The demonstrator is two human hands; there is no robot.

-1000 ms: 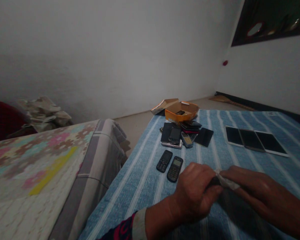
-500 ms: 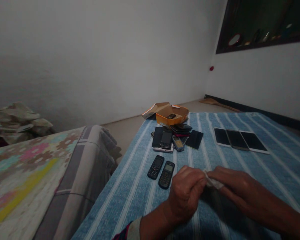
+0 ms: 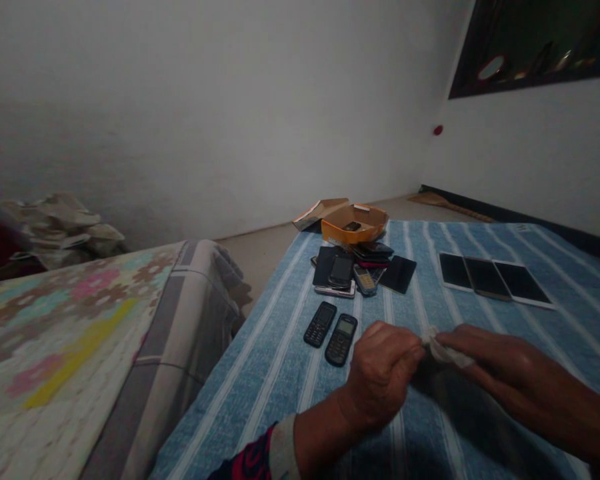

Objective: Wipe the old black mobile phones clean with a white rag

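My left hand (image 3: 384,373) is closed above the blue striped cloth, its fingers curled round something I cannot make out. Against its fingertips comes a crumpled white tissue (image 3: 453,355), pinched between the thumb and fingers of my right hand (image 3: 503,360). Just left of my left hand lie two keypad phones, a black one (image 3: 321,325) and a dark one with a grey screen (image 3: 341,340). They rest face up, side by side and tilted.
Farther back are a pile of phones (image 3: 341,270), a loose dark panel (image 3: 399,274) and an open orange box (image 3: 347,235) with a phone inside. Several flat smartphones (image 3: 487,278) lie in a row at the right. A flower-patterned bed (image 3: 80,320) stands left, across a gap.
The whole view has shifted, so the objects appear farther right and slightly higher. Both hands stay together at the tissue, and a little more of it shows between them.
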